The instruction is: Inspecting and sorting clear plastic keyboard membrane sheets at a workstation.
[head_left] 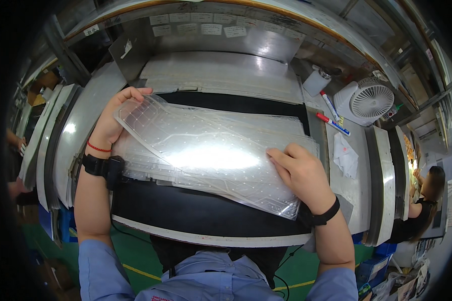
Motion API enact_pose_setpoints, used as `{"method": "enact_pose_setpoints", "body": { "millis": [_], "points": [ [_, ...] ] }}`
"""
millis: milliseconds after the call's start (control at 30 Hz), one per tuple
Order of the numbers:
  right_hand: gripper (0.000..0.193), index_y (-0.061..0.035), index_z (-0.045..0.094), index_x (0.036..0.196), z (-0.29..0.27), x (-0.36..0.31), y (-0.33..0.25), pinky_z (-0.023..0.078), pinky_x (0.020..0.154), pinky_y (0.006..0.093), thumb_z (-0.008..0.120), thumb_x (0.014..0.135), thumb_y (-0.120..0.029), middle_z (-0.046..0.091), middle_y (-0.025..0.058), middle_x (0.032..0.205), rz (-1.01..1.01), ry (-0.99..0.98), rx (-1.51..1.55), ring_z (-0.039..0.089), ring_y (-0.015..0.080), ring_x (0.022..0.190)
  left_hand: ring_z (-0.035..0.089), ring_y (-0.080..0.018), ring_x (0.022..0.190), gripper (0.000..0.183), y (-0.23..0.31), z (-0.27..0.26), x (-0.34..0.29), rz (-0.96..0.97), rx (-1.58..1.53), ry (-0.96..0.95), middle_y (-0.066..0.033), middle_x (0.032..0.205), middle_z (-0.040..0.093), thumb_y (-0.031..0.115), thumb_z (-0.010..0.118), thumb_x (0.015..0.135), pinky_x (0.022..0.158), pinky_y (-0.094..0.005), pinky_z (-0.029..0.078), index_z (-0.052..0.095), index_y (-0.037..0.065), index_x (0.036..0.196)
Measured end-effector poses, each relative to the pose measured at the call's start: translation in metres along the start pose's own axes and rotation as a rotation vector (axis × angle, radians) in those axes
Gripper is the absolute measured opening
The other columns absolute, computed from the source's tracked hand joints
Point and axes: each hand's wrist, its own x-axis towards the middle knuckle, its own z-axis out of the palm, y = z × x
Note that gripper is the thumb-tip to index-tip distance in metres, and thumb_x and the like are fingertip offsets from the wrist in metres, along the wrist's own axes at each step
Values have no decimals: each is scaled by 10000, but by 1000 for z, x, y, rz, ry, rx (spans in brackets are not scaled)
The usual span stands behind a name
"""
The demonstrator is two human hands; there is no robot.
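A clear, flexible plastic sheet point(186, 135) with fine printed lines and rows of small dots lies tilted across a stack of similar clear sheets point(136, 164). Its upper left end is gripped by my left hand point(116, 111), thumb and fingers closed around the edge. On the other side, my right hand point(302, 168) pinches the sheet near its right edge, fingers bent together. The sheet's lower right corner hangs past the stack over a black mat point(186, 208). Strong glare hides part of the sheet's middle.
A metal plate point(221, 65) lies behind the mat. To the right are a white fan point(369, 100), a dispenser bottle point(316, 81), markers point(332, 124) and a crumpled white cloth point(345, 155). A person point(427, 200) is at the far right, and another person's hand point(21, 145) shows far left.
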Motion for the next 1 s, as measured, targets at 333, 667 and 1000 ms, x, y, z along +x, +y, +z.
{"method": "enact_pose_setpoints", "body": {
  "millis": [333,667,1000],
  "points": [
    [168,-134,681,993,0,1,-1,499,593,369,675,826,-133,512,65,744,2,-7,-7,588,246,698,576,-107,999,35,-1,-3,0,-5,-17,-8,-107,1313,566,92,591,921,897,-248,467,615,77,901],
    [180,-139,684,1017,0,1,0,502,599,359,679,838,-161,527,60,759,7,-18,0,591,237,697,573,-106,1004,49,-1,-3,-1,5,-8,-9,-109,1304,572,89,577,928,894,-243,465,615,76,900],
    [380,-125,696,1147,-2,4,-2,462,630,367,687,845,-356,527,93,762,5,-77,50,556,268,701,580,-106,974,47,-1,0,0,3,-7,1,-111,1297,568,91,585,921,870,-243,478,616,76,888]
  ]
}}
